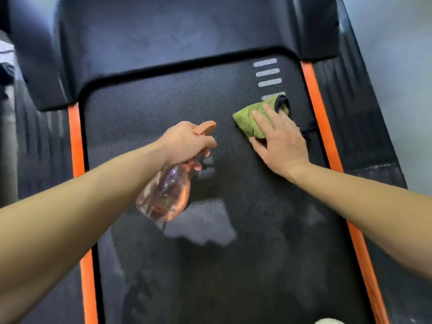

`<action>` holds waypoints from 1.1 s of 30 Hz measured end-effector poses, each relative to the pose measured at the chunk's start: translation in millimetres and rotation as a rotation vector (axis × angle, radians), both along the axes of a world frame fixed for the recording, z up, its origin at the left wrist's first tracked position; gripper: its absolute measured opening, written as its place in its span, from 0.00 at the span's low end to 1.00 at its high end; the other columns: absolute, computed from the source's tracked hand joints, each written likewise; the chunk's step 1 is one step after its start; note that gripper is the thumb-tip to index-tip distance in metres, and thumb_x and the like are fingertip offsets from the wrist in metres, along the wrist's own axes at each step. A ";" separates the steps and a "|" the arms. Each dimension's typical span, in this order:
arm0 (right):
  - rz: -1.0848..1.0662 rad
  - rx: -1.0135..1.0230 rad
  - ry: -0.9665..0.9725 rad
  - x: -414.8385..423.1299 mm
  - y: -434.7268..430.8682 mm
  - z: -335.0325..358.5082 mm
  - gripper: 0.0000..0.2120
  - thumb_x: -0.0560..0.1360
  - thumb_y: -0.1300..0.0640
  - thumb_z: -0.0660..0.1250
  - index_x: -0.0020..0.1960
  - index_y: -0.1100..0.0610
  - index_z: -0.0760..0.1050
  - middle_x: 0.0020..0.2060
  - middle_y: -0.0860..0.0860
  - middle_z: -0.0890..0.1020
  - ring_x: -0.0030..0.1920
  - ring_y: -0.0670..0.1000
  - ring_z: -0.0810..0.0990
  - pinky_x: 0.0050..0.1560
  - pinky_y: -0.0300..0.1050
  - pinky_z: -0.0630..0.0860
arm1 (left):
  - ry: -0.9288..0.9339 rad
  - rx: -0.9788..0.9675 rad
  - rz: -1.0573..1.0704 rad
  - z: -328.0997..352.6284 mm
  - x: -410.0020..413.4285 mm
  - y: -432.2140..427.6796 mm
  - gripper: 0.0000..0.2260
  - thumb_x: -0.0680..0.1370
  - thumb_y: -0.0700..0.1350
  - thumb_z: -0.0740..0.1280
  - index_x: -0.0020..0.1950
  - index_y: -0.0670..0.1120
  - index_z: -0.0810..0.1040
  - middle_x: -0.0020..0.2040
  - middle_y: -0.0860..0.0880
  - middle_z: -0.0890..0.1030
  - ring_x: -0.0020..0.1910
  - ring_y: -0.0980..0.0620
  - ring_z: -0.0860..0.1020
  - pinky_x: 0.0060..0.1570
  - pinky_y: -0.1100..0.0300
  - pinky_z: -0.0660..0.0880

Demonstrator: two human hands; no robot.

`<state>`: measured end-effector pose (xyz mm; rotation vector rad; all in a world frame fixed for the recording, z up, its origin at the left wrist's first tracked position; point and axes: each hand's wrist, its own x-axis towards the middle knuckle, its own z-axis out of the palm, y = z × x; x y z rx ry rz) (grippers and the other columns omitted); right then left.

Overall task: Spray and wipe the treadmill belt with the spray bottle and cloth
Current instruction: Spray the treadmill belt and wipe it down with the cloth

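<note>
Left hand (187,141): we see it gripping the spray bottle (163,195) at the neck, with its fingers curled round the trigger.
Spray bottle: the translucent pinkish body hangs below the left fingers and slants back toward the wearer, held above the belt. The orange nozzle (205,127) sticks out past the knuckles and points toward the cloth.
Right hand (278,141): we note it palm down, with straight, slightly spread fingers pressing the cloth onto the belt. It curls round nothing.
Cloth (247,120): green and bunched. It lies under the right fingertips and sticks out beyond them, forward and to the left. The thumb touches its near edge.
Black trim (282,104): a dark loop on the cloth, just past the right fingertips. A dark cord trails out on the little-finger side.
Treadmill belt (233,265): black and textured, lying under both hands.
White stripes (266,72): a column printed on the belt, just beyond the right fingertips. The cloth partly covers the nearest stripe.
Sheen (203,228): we see pale patches on the belt beneath the bottle. We cannot tell whether they are wet film or reflection.
Orange strips: one runs along each belt edge. The right strip (313,90) lies near the right little finger, and the left strip (76,136) is well apart from the left fingers.
Motor cover (175,31): black, well beyond both sets of fingertips.
Nozzle to cloth: near each other, not touching.
</note>
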<state>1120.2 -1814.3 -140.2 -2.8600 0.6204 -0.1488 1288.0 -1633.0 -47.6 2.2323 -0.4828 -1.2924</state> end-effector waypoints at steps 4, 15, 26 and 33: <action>0.546 -0.119 0.163 -70.7 44.9 2.8 0.34 0.75 0.43 0.67 0.78 0.53 0.65 0.78 0.58 0.67 0.72 0.66 0.69 0.72 0.62 0.68 | -0.033 -0.013 -0.140 -3.0 -16.6 -11.1 0.07 0.78 0.45 0.71 0.44 0.41 0.83 0.32 0.53 0.83 0.22 0.51 0.81 0.21 0.65 0.73; -0.273 0.086 0.212 -198.3 190.0 10.4 0.38 0.74 0.45 0.72 0.80 0.48 0.61 0.81 0.52 0.61 0.77 0.63 0.63 0.74 0.62 0.66 | 0.011 -0.027 -0.304 -4.9 -107.8 -15.9 0.05 0.77 0.45 0.71 0.44 0.44 0.80 0.39 0.51 0.83 0.24 0.50 0.82 0.22 0.67 0.70; -0.432 0.014 0.040 -218.6 209.9 -16.9 0.34 0.73 0.42 0.62 0.77 0.50 0.67 0.77 0.55 0.69 0.72 0.64 0.70 0.70 0.63 0.66 | -0.068 0.022 -0.315 -11.2 -166.6 -12.3 0.07 0.75 0.46 0.72 0.41 0.44 0.79 0.31 0.50 0.82 0.23 0.51 0.82 0.24 0.65 0.74; -0.423 0.028 0.069 -240.8 225.2 -10.4 0.36 0.73 0.45 0.69 0.79 0.50 0.64 0.78 0.55 0.67 0.75 0.64 0.68 0.72 0.63 0.64 | 0.047 0.022 -0.310 8.7 -184.7 8.9 0.07 0.76 0.43 0.73 0.46 0.39 0.81 0.38 0.47 0.86 0.25 0.48 0.82 0.23 0.63 0.73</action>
